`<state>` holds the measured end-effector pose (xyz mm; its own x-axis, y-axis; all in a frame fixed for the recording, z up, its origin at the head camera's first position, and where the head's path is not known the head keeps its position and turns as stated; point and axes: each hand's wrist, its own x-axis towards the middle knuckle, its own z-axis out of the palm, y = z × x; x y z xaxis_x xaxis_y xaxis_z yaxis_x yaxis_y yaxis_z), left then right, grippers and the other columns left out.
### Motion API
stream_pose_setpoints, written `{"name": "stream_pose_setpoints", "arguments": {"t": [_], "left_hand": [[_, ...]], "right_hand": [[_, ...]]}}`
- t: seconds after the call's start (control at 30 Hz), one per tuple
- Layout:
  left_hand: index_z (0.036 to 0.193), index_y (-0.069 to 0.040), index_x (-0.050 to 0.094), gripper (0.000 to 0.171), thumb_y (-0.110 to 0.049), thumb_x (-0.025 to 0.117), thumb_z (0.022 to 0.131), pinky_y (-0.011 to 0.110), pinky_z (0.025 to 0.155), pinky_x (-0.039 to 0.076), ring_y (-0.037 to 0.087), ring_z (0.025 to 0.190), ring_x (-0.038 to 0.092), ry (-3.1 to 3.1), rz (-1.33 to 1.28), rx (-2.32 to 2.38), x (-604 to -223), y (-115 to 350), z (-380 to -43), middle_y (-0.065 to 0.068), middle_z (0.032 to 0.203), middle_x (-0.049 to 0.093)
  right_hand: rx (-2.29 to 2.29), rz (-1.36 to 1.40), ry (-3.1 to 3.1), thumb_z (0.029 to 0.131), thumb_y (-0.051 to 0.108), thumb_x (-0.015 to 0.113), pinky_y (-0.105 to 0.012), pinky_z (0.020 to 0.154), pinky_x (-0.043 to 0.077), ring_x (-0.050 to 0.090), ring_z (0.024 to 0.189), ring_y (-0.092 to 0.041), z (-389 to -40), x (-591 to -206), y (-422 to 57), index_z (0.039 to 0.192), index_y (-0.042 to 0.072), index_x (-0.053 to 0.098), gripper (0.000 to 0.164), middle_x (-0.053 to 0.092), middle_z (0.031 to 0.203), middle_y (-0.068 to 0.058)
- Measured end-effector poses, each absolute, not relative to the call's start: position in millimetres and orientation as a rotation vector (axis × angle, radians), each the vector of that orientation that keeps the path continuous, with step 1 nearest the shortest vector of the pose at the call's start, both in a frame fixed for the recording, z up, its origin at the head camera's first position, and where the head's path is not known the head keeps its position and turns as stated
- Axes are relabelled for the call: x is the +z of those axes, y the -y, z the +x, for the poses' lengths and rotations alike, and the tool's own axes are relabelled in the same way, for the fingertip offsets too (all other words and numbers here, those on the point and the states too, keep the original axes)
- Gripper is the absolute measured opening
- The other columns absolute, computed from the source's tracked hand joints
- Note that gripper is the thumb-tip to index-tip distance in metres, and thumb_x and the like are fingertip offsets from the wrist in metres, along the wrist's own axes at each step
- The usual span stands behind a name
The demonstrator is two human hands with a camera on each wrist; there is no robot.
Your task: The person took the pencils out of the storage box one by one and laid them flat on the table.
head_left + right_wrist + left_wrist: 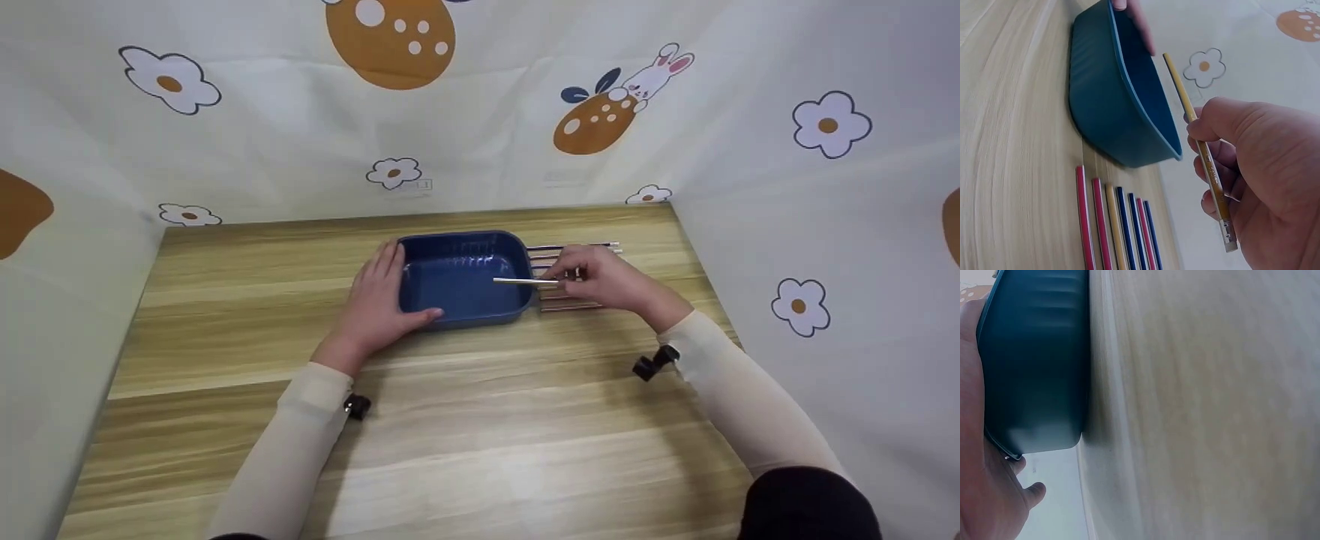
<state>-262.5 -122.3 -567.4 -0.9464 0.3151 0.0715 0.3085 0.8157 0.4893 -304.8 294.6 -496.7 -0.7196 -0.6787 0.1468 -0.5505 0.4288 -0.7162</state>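
A blue plastic bin (465,300) stands on the wooden table. My left hand (379,300) grips its left end, the thumb over the front rim and the fingers along the left side. Between the thumb and fingers of my right hand (600,277) is a yellow pencil (1207,163) with a metal band and eraser at its lower end. In the head view the pencil's far end reaches over the bin's right rim, above its inside. Below that hand, right of the bin, several red, yellow and dark blue pencils (1099,225) lie side by side.
Pale printed sheets (487,135) with flowers and a rabbit rise behind the table (480,420) and along both sides. The bin stands toward the table's back edge. Black cameras (358,406) are fixed to both sleeves.
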Motion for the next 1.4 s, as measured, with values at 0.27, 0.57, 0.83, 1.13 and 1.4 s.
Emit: {"name": "stream_pose_setpoints", "arguments": {"t": [0.27,0.57,0.83,1.13,1.4], "left_hand": [[0.176,0.000,0.010,0.138,-0.090,0.065,0.087,0.061,0.136,0.008,0.036,0.171,0.000,-2.980,0.512,0.812,-569,123,-262,0.019,0.185,0.006],[0.176,0.000,0.010,0.139,-0.092,0.063,0.087,0.060,0.136,0.008,0.037,0.171,0.002,-2.987,0.516,0.808,-570,123,-262,0.019,0.185,0.006],[0.176,0.000,0.011,0.139,-0.091,0.065,0.086,0.061,0.136,0.009,0.035,0.171,0.000,-2.987,0.511,0.802,-569,123,-263,0.020,0.185,0.007],[0.176,0.002,0.011,0.139,-0.090,0.066,0.086,0.063,0.135,0.011,0.036,0.171,0.001,-2.993,0.517,0.802,-570,123,-264,0.021,0.184,0.008],[0.176,0.001,0.012,0.139,-0.091,0.066,0.086,0.062,0.135,0.010,0.037,0.171,0.001,-2.981,0.504,0.819,-570,123,-264,0.020,0.184,0.008]], "right_hand": [[-1.203,-1.002,-2.491,0.093,-0.014,0.074,-0.025,0.070,0.048,0.060,0.085,-0.014,-302,-494,-316,0.113,0.006,0.087,0.031,0.076,0.103,-0.016],[-1.175,-0.937,-2.491,0.095,-0.011,0.073,-0.028,0.072,0.048,0.059,0.086,-0.016,-301,-495,-336,0.115,0.006,0.087,0.030,0.076,0.102,-0.012],[-1.144,-0.903,-2.497,0.096,-0.011,0.073,-0.025,0.074,0.049,0.059,0.086,-0.015,-299,-496,-346,0.116,0.004,0.086,0.028,0.076,0.103,-0.014],[-1.103,-0.894,-2.549,0.096,-0.006,0.076,-0.026,0.073,0.045,0.056,0.084,-0.014,-296,-499,-354,0.114,0.009,0.088,0.026,0.075,0.099,-0.011],[-1.132,-0.838,-2.511,0.096,-0.012,0.074,-0.024,0.076,0.051,0.063,0.090,-0.017,-292,-506,-361,0.113,0.006,0.087,0.029,0.079,0.109,-0.010]]}}
